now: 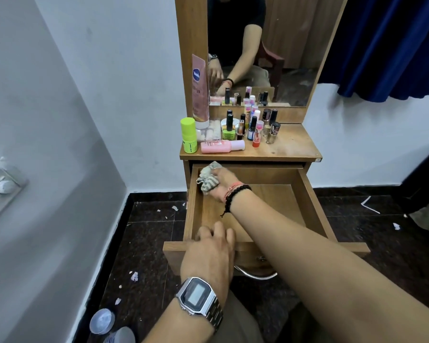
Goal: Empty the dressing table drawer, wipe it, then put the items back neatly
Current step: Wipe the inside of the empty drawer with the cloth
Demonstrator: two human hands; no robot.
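A: Nearest first. Left hand point(212, 253), metal wristwatch point(198, 297) on the wrist, palm down on the front edge of the open drawer point(307, 191).

B: Fingers point(206, 233)?

A: Bent over the front panel's top rim, tips dipping just inside. Gripping the rim, holding the drawer in its pulled-out position.

B: Right arm?

A: Comes in from the lower right, forearm stretched diagonally across the drawer toward its back left corner. Wrist has a black bead bracelet point(235, 195) and a red thread.

B: Right hand point(222, 185)?

A: Deep in the back left corner, back of the hand up. Fingers curled round a bunched grey cloth point(208, 179), pressing it against the left wall near the corner. Fingertips mostly hidden under the cloth.

B: Drawer contents?

A: Bare wood bottom, only the hand and cloth inside.

B: Further back?

A: Wooden surface point(292, 144) of the dressing table above the drawer. Items stand clustered on its left half: lime-green capped bottle point(188, 136) at the left edge, pink bottle point(222, 146) lying on its side near the front, tall pink tube point(200, 95) leaning upright on the mirror frame, a bunch of nail polish bottles point(253, 126) behind.

B: Farthest?

A: Mirror point(295, 58), reflecting the arms and bottles. Blue curtain point(394, 45) upper right.
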